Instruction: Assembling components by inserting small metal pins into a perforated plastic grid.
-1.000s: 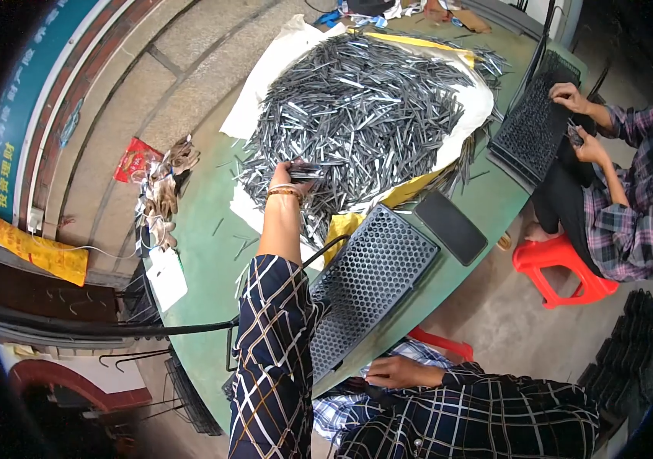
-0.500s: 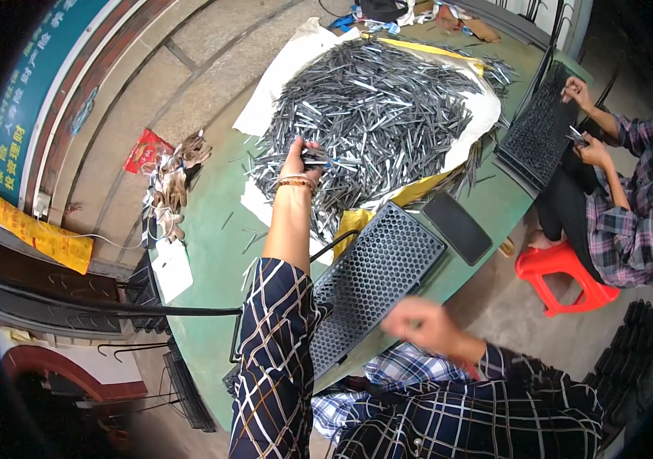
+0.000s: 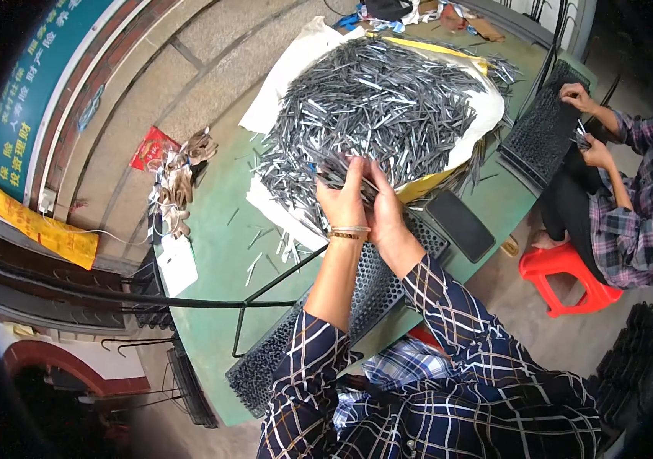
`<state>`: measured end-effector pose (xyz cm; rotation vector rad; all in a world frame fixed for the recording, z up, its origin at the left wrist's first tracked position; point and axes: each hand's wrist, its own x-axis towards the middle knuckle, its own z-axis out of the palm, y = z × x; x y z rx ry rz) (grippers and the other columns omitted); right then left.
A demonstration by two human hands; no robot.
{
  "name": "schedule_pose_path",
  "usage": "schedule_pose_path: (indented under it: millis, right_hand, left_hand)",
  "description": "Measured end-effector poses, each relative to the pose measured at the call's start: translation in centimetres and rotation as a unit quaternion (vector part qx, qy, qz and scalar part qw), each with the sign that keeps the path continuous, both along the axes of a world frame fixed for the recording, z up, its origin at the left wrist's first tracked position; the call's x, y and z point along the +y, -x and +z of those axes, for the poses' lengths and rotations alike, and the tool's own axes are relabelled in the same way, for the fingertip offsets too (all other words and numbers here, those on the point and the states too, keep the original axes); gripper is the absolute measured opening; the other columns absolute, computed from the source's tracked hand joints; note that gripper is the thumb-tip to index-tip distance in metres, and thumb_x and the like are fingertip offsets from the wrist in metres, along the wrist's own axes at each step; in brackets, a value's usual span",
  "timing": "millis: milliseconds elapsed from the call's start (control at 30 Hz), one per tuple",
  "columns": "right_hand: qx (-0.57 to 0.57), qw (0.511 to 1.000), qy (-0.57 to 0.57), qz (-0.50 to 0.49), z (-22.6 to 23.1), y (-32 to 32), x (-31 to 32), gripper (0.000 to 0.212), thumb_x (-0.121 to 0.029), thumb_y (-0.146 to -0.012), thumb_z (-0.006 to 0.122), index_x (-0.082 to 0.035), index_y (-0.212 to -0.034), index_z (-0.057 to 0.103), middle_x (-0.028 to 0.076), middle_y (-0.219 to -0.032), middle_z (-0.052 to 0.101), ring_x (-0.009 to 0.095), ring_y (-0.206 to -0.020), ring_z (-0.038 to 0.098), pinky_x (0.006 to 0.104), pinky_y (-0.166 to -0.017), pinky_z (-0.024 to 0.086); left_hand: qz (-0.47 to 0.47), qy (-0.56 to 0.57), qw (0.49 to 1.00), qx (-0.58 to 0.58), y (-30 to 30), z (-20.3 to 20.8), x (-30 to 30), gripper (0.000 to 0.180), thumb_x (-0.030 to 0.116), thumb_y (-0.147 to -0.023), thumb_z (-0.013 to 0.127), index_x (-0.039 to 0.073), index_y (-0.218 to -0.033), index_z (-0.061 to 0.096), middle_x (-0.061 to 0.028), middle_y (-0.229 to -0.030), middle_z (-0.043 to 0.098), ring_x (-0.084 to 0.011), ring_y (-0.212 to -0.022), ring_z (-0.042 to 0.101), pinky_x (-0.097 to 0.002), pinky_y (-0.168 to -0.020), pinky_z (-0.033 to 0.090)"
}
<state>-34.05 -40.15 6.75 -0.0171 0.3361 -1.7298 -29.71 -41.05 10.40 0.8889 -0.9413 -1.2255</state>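
Grasping a bunch of slim dark strips [image 3: 334, 169] between left hand [image 3: 344, 203] and right hand [image 3: 388, 217], set together over the near edge of a loose pile [image 3: 376, 99]. Hard to tell exact right-finger contact, being partly hidden. Located just beyond a perforated black panel [image 3: 373, 277] on the green table [image 3: 215, 325].

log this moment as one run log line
left hand: gripping strips | right hand: against strips, grip unclear | pile: beyond hands | tray: partly hidden

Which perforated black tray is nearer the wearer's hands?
The perforated tray beneath the wearer's forearms; the other tray sits in front of the co-worker.
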Motion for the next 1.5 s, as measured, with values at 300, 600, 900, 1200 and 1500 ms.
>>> schedule_pose_path:
  millis: [300, 600, 900, 1200, 1500]
  right_hand:
    - [-0.028, 0.996, 0.070, 0.040, 0.3, -2.3, -2.8, 0.034, -0.034, -0.099, 0.049, -0.004, -0.108, 0.064, 0.008, -0.108, 0.064, 0.018, -0.100, 0.059, 0.0319, -0.090, 0.047]
    - [-0.028, 0.996, -0.014, 0.089, -2.4, -2.9, -4.2, 0.038, -0.037, -0.098, 0.047, -0.003, -0.106, 0.064, 0.009, -0.106, 0.065, 0.021, -0.098, 0.060, 0.0352, -0.090, 0.047]
    - [-0.023, 0.997, 0.019, 0.066, -1.6, -2.2, -3.8, 0.036, -0.036, -0.098, 0.047, -0.005, -0.103, 0.066, 0.007, -0.102, 0.066, 0.018, -0.091, 0.061, 0.0313, -0.088, 0.048]
    - [0.007, 0.997, 0.013, 0.072, -0.6, -3.5, -2.4, 0.030, -0.028, -0.096, 0.051, -0.005, -0.111, 0.064, 0.003, -0.106, 0.064, 0.014, -0.098, 0.060, 0.0280, -0.090, 0.047]
    - [0.138, 0.987, -0.051, 0.062, 4.0, -4.4, 7.5, 0.038, -0.029, -0.099, 0.045, -0.004, -0.125, 0.056, 0.006, -0.112, 0.060, 0.013, -0.105, 0.055, 0.0278, -0.095, 0.041]
  left_hand:
    - [-0.027, 0.060, 0.998, -0.008, -2.2, 2.2, -1.3, 0.037, 0.002, -0.083, 0.069, 0.001, -0.117, 0.052, -0.0056, -0.097, 0.065, -0.0130, -0.088, 0.063, -0.0258, -0.081, 0.051]
    - [0.023, 0.000, 1.000, -0.018, -3.1, -1.0, -2.5, 0.041, 0.005, -0.085, 0.067, 0.002, -0.122, 0.050, -0.0031, -0.094, 0.064, -0.0106, -0.084, 0.061, -0.0252, -0.078, 0.051]
    - [0.021, 0.089, 0.991, -0.099, -2.2, -1.7, -2.5, 0.050, 0.001, -0.084, 0.067, 0.002, -0.129, 0.045, -0.0048, -0.101, 0.064, -0.0125, -0.091, 0.062, -0.0273, -0.083, 0.051]
    - [0.004, 0.098, 0.988, -0.119, -4.0, -2.2, -1.2, 0.032, 0.005, -0.089, 0.063, 0.001, -0.119, 0.052, -0.0050, -0.102, 0.062, -0.0100, -0.088, 0.059, -0.0237, -0.078, 0.050]
    - [0.021, 0.010, 0.999, -0.044, -5.2, 0.7, 8.1, 0.038, 0.007, -0.093, 0.058, 0.001, -0.127, 0.044, -0.0036, -0.099, 0.061, -0.0071, -0.080, 0.057, -0.0211, -0.068, 0.048]
